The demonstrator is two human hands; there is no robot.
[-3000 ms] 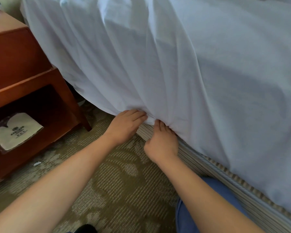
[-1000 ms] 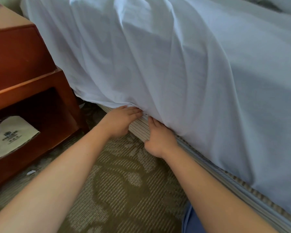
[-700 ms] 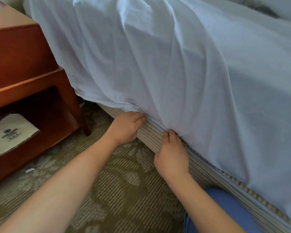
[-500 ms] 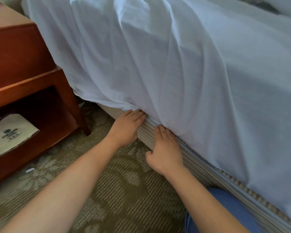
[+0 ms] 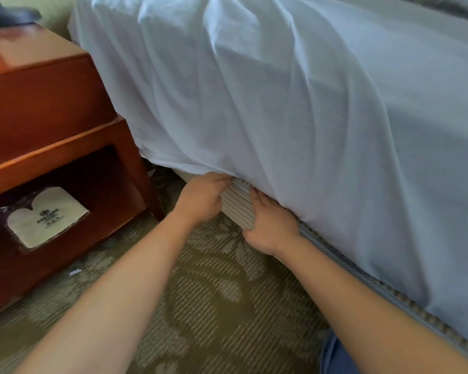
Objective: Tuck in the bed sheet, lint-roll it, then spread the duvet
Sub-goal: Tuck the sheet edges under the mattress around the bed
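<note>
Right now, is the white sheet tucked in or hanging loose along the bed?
Partly tucked: by both hands the bed sheet goes under the mattress edge; farther right it hangs loose over the striped bed base.

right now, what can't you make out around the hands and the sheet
Head view only:
- Fingertips of the left hand and right hand: hidden under the bed sheet hem, so the grip is unclear.
- How far the sheet is tucked: covered by its own folds.
- Print on the cream packet in the nightstand: too small.
- Dark thing on the nightstand top: cut off by the top edge, blurred.
</note>
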